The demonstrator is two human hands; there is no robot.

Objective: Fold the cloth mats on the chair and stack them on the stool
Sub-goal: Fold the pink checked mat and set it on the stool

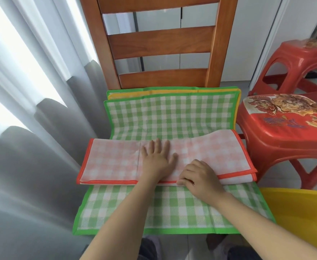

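Orange-trimmed mat: pink-and-white check cloth mat (200,154), already folded over once, lying across the front half of the chair seat on top of the green check mat (172,205).
Long axis: we read it as running left to right, parallel to the chair front; both short ends stick out past the mat beneath.
Left hand: left hand (156,158) lies flat, fingers spread, palm pressing the middle of the pink mat; it holds nothing.
Right hand: right hand (199,176) is curled at the mat's near edge, fingertips pinching the orange trim, just beside the left hand.
Key relation: both hands sit at mid-length, so each half lies outward to either side; the right end points at the nearer red stool (285,128).
Nearer hand: we judge the right hand closer to that stool, which stands just beside the wooden chair (161,42) on its right.
Next move: likely a second fold across the long axis, then a carry to the right.
Other mats: a yellow-trimmed mat (154,93) peeks out at the seat's back.
Stool top: printed flower picture; any lettering is too blurred to read.
Writing: no brands or labels we can read.
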